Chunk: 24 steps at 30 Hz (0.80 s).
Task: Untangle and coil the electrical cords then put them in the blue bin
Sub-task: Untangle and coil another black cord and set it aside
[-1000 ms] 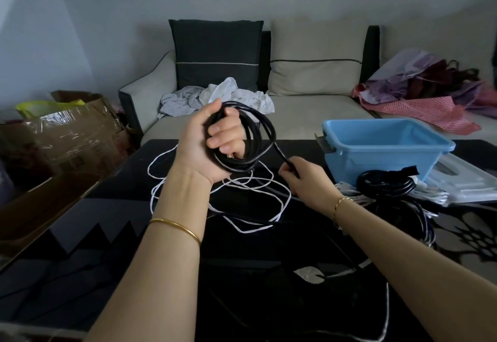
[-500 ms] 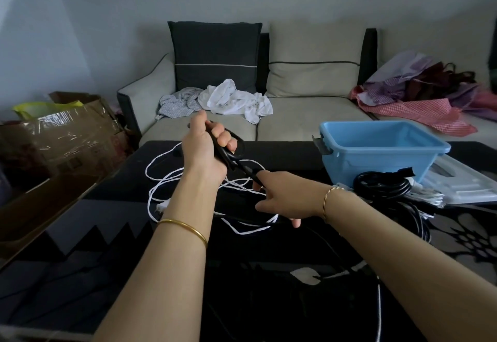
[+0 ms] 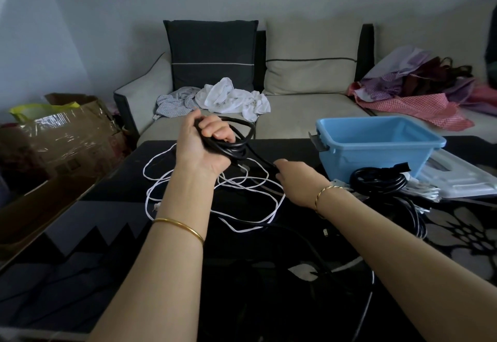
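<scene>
1. Both grips are closed on one black cord [image 3: 234, 150]. The left grip [image 3: 205, 147] is wrapped round its gathered loops, held above the desk [image 3: 88, 247]. The right grip [image 3: 298, 180] pinches the free run just beside them.
2. Half a second ago the two hands were almost touching at the loops. The right one has since drawn away to the right and lower, so a short stretch of cord now spans the gap. A second ago the loops were held higher and stood wider open.
3. This looks like slack being pulled out for another turn. More black cord trails over the desk toward the camera, so I judge coiling to be midway.
4. The white cord [image 3: 146, 199] lies in loose, crossing loops on the desk beneath the hands, not yet gathered.
5. The blue bin [image 3: 371, 158] stands on the desk to the right, with no cord showing inside. A second coil [image 3: 376, 180] of black cord rests just in front of it.
6. The desk is dark and glossy, with a white lid [image 3: 462, 180] beside the bin.
7. Behind is a sofa [image 3: 309, 115] strewn with crumpled clothes [image 3: 228, 96] and a checked cloth [image 3: 419, 107]. A cardboard box [image 3: 67, 137] sits to the left.
</scene>
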{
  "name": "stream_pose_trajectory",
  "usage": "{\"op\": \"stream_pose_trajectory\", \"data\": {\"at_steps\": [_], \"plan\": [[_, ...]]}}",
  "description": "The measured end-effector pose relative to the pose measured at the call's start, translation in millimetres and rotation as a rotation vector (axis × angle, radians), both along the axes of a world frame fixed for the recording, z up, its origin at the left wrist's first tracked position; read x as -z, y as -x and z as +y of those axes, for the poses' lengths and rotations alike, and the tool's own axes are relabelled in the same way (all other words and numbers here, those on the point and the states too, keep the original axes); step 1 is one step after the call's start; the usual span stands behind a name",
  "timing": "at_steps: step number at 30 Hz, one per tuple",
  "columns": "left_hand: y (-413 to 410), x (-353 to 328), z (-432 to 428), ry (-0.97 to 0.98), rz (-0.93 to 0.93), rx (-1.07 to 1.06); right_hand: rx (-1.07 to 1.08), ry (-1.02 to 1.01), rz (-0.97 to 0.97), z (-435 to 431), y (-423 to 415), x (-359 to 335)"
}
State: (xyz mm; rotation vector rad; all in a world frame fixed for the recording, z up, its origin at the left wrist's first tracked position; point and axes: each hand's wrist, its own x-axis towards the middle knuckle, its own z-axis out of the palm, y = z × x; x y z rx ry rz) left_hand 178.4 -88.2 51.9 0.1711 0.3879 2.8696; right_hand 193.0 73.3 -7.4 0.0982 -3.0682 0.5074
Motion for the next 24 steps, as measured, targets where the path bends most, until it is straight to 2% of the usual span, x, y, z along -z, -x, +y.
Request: {"op": "stream_pose_trajectory", "data": {"at_steps": [7, 11, 15, 20, 24], "plan": [[0.3, 1.9, 2.8, -0.091, 0.002, 0.007, -0.105, -0.065, -0.110, -9.5, -3.5, -0.3], [1.8, 3.2, 7.3, -0.034, -0.023, -0.080, -0.174, -0.111, -0.105, -17.0, -7.0, -9.2], [1.6, 0.3, 15.1, 0.088, -0.039, -0.207, -0.180, -0.114, 0.000, -22.4, -14.3, -28.5], [2.7, -0.6, 22.7, 0.273, -0.023, -0.373, -0.246, 0.110, -0.147, -26.2, -33.3, -48.0], [2.7, 6.9, 29.3, 0.504, -0.003, -0.486, -0.309, 0.098, -0.139, -33.8, -39.4, -54.1]]}}
